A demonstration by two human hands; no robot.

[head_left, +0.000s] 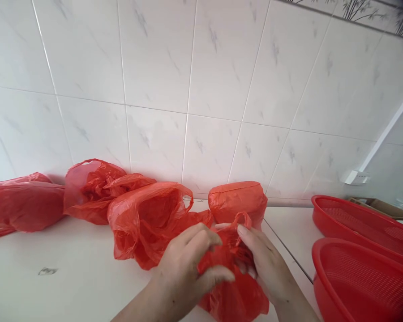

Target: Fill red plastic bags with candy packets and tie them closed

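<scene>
A crumpled red plastic bag hangs between my hands at the bottom middle of the head view. My right hand grips its gathered top, and a small handle loop stands up by the thumb. My left hand is at the bag's left side with thumb and fingers curved and apart; its farther fingers are partly hidden. Just beyond lies a rounded, wrapped red bundle. To the left, another red plastic bag sits loosely opened with a handle loop upright.
Further left along the tiled wall lie a bunched red bag and a filled red bag. Two red perforated baskets stand at the right, near a cardboard box and a white wall socket. A seam crosses the white tabletop.
</scene>
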